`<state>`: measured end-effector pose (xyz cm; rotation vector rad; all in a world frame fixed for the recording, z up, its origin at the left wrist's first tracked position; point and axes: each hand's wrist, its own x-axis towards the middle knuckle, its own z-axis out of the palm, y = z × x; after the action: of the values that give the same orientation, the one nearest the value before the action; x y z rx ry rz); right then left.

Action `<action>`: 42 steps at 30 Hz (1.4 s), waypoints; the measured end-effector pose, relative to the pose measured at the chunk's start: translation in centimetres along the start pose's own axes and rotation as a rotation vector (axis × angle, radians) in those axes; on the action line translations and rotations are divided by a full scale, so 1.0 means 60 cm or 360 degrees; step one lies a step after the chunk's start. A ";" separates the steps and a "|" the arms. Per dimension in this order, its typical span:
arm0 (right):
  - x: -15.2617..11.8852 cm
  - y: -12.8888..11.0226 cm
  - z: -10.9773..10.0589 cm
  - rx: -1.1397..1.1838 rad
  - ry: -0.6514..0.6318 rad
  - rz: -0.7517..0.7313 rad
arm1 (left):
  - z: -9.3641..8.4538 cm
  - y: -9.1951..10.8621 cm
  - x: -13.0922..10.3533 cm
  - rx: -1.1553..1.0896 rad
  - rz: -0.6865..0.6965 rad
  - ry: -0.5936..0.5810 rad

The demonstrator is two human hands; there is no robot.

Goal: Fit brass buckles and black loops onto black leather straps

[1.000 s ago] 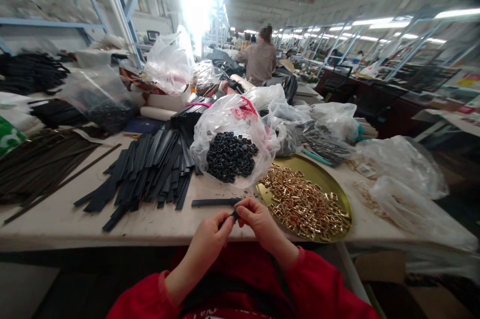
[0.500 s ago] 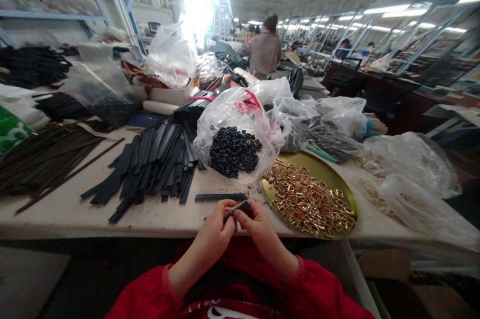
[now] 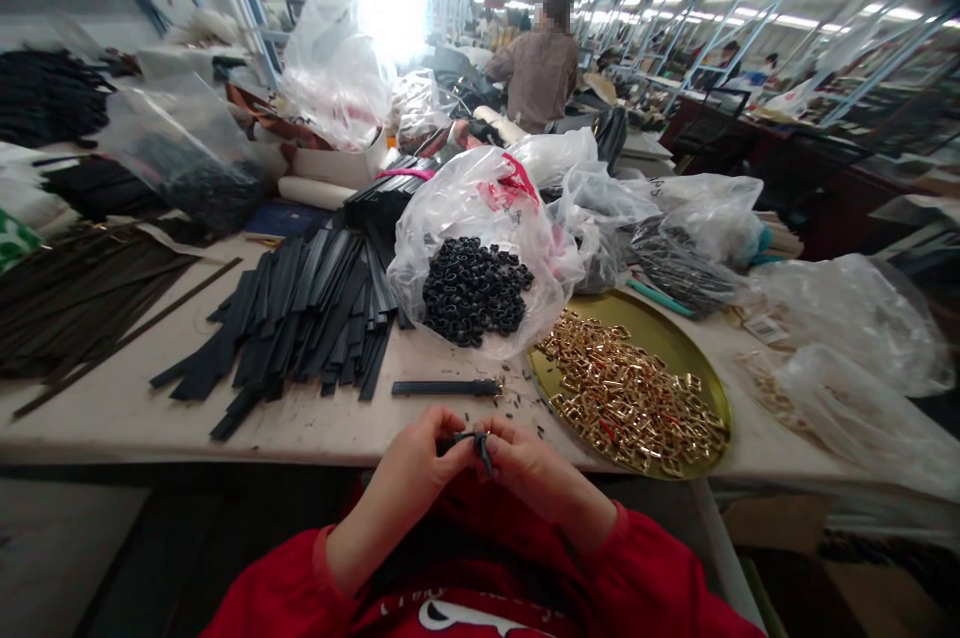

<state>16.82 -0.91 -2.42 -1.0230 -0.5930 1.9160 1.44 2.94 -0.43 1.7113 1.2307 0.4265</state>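
Close together at the table's front edge, my left hand [image 3: 429, 463] and my right hand [image 3: 517, 466] both pinch a small dark strap [image 3: 484, 455], bent between the fingertips. A bit of metal seems to show at the strap, too small to make out. Just beyond the hands lies a flat black strap with a gold buckle at its right end [image 3: 446, 387]. Behind it, an open plastic bag [image 3: 420, 228] holds many small black loops [image 3: 476, 290]. To the right, a round gold tray [image 3: 709, 358] carries a heap of gold buckles [image 3: 637, 398].
Black strips [image 3: 300, 318] fan out at the left, with long brown strips [image 3: 82, 298] beyond them. Clear plastic bags [image 3: 862, 318] lie at the right. Rolls, boxes and more bags stand behind. Further back a person in a brown top [image 3: 541, 78] faces away.
Both hands have moved slightly down and turned the dark strap, which now bends downward between them. The view has shifted a little, so the table's contents appear displaced.
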 end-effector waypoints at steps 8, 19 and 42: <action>0.003 0.010 -0.008 -0.0136 0.0202 -0.0248 | 0.009 -0.004 0.001 -0.0341 -0.0049 -0.0094; -0.024 -0.003 -0.021 -0.1481 0.0246 -0.0672 | 0.020 -0.014 -0.022 -0.1269 -0.0415 -0.0455; -0.046 -0.002 0.002 -0.1451 0.0211 -0.0852 | 0.000 0.033 -0.010 -0.0414 -0.0085 -0.0771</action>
<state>17.58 -3.23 -1.10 -1.3340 -1.5560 1.0675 2.24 2.33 1.38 1.4432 0.8258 0.1186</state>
